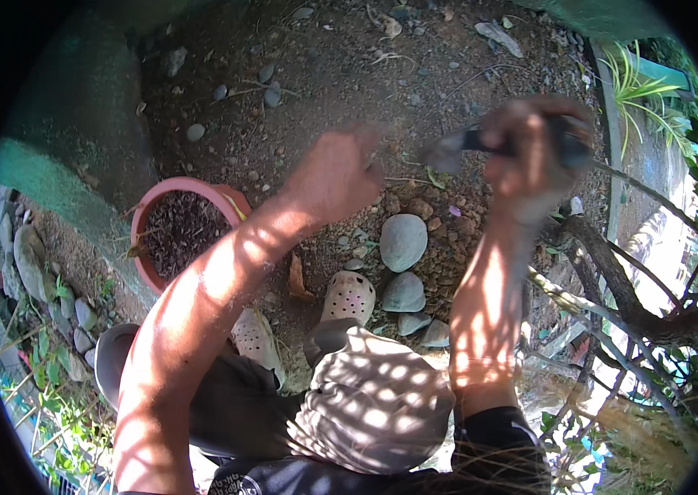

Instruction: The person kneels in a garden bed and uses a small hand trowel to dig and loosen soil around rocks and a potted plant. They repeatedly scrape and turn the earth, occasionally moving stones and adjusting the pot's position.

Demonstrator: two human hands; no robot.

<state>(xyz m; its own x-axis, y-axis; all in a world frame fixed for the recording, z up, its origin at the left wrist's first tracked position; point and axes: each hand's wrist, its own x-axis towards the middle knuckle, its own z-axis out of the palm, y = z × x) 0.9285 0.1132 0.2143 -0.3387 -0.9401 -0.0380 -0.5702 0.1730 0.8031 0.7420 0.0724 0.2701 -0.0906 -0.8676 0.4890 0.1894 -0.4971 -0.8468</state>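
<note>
My right hand is wrapped around the dark handle of what looks like a small hand trowel. Its grey blade points left above the soil, and both are blurred. Over the middle of the soil bed hovers my left hand, its fingers curled. Motion blur and the back of the hand hide whether anything is inside it. A terracotta-coloured plant pot stands below and left of that hand, partly behind my forearm, with dark, loose material in it.
A large pale stone and smaller ones line up beside my perforated clog. Low mossy walls bound the bed at left. Woody branches crowd the right side. A spiky-leaved plant grows beyond the right border.
</note>
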